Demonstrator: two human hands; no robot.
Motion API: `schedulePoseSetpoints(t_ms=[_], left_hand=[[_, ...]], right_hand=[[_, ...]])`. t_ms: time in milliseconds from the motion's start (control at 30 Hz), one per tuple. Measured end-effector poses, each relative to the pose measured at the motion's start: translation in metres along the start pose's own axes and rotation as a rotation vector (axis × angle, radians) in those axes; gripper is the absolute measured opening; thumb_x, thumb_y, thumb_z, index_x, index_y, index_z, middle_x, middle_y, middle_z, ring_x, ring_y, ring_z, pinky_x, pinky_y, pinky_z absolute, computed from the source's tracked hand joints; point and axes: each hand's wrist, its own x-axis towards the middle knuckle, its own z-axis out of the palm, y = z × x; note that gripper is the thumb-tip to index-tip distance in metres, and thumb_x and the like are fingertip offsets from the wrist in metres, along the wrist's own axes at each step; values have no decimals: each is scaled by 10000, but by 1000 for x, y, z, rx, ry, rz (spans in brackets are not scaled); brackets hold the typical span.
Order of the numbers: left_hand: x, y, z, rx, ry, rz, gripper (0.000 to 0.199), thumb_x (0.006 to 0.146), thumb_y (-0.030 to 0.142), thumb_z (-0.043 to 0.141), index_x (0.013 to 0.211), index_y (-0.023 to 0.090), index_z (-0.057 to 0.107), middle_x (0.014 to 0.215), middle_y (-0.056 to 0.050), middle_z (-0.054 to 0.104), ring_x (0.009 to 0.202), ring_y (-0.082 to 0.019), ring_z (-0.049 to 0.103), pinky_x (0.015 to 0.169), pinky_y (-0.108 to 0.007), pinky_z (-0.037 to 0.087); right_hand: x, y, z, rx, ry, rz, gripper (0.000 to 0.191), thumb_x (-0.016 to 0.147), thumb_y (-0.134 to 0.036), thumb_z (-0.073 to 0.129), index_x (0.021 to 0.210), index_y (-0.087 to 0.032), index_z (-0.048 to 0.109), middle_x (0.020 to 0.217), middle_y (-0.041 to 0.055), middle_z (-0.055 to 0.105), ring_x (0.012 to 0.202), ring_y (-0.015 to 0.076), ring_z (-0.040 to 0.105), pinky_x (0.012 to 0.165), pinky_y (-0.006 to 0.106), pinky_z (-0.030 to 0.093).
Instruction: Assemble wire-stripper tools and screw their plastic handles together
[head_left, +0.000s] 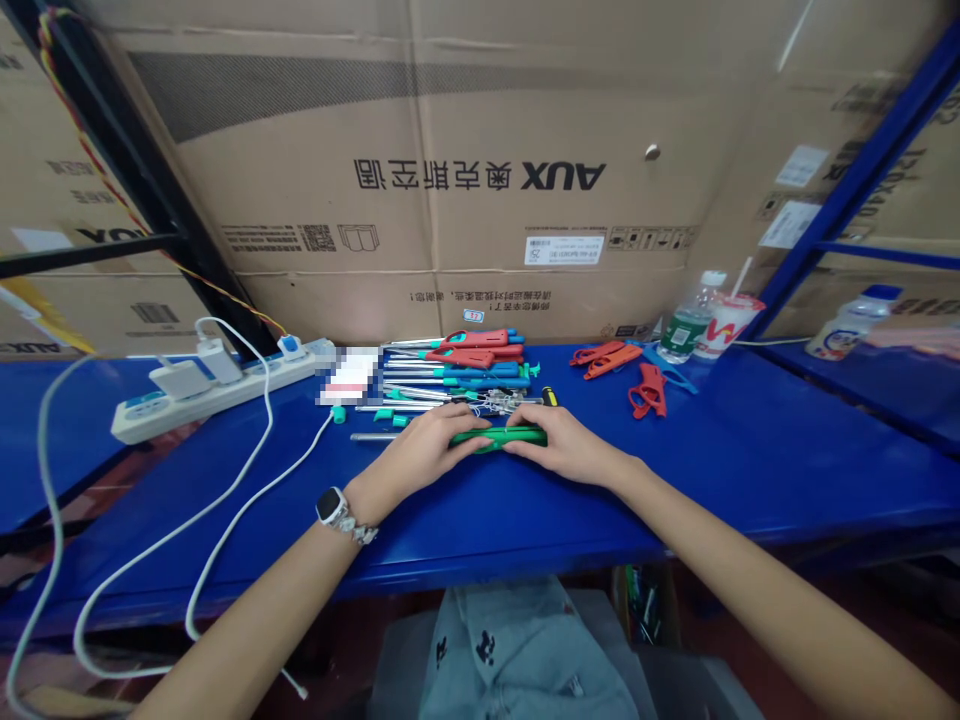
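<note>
A green lighter-like tool (501, 438) lies level just above or on the blue table, its metal tube pointing left. My left hand (431, 445) pinches its left part, and my right hand (559, 440) grips its right end. Behind them is a row of similar pieces with red handles (469, 355) and blue handles (487, 371), their metal tubes also toward the left. Small metal parts and wires (502, 400) lie close behind my fingers, beside a yellow and black object (550, 397). Loose teal pieces (384, 415) are left of them.
Red and orange handle shells (646, 390) lie to the right, near a green-labelled bottle (686, 320) and a cup with a straw (726, 325). A white power strip (217, 390) with trailing cables sits left. Large cardboard (465, 100) stands behind the blue table (750, 450).
</note>
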Motion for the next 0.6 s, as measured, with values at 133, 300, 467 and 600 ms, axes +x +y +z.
schedulePoseSetpoints(t_ms=[133,300,467,600], left_hand=[[1,-4,0,-49,19,-8,307,1029,437,570,1131,190,720,976,-81,695,898,-221,659,809,-364,532],[2,-2,-1,-63,34,7,279,1022,436,586,1092,198,713,974,-68,690,897,-207,652,814,-352,530],[1,0,-2,-53,20,59,252,1043,393,553,1099,195,699,995,-76,689,927,-212,634,845,-370,529],[1,3,-3,-22,22,98,235,1052,371,536,1101,202,692,975,-71,687,932,-220,615,852,-382,521]], right_hand=[[-1,-1,0,10,-6,-22,101,946,-278,673,1005,-197,660,940,16,704,835,174,629,799,308,470],[-1,1,0,14,-10,-37,96,960,-280,648,1018,-202,653,927,13,699,820,171,623,782,305,465],[-2,0,1,22,1,-63,99,947,-283,668,922,-192,639,833,-7,660,752,151,585,734,285,446],[-4,-2,1,-9,11,-95,95,953,-277,653,907,-197,628,839,-2,667,749,153,592,733,292,459]])
